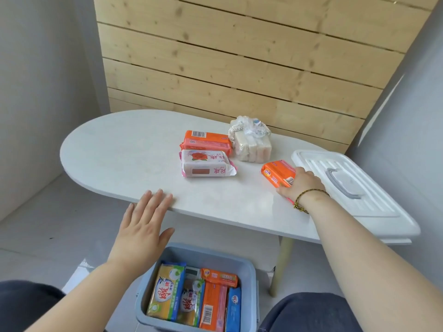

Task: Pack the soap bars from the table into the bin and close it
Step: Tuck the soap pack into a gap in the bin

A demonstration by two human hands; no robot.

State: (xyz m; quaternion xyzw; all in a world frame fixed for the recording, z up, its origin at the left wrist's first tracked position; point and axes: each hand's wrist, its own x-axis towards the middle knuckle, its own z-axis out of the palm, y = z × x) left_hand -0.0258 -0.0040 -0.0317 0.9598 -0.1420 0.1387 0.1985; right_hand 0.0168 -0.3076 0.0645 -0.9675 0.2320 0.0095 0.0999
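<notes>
White oval table (119,149) w/ bin lid (374,202) at its right end; grey-blue bin (249,267) sits open below, soap packs inside. Left hand (143,224) flat, fingers spread, empty, over the table's near edge. Right hand (302,185) grips orange soap bar (278,173) on the table; pink bar (206,164), orange pack (206,140) & bagged white bars (251,144) lie further back.

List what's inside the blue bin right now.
The blue bin holds wrapped soap bars: two yellow-green packs, orange packs and a blue pack, packed side by side. Anything beneath them, and the bin's floor, is covered. The bin's near end is cut off by the frame.
</notes>
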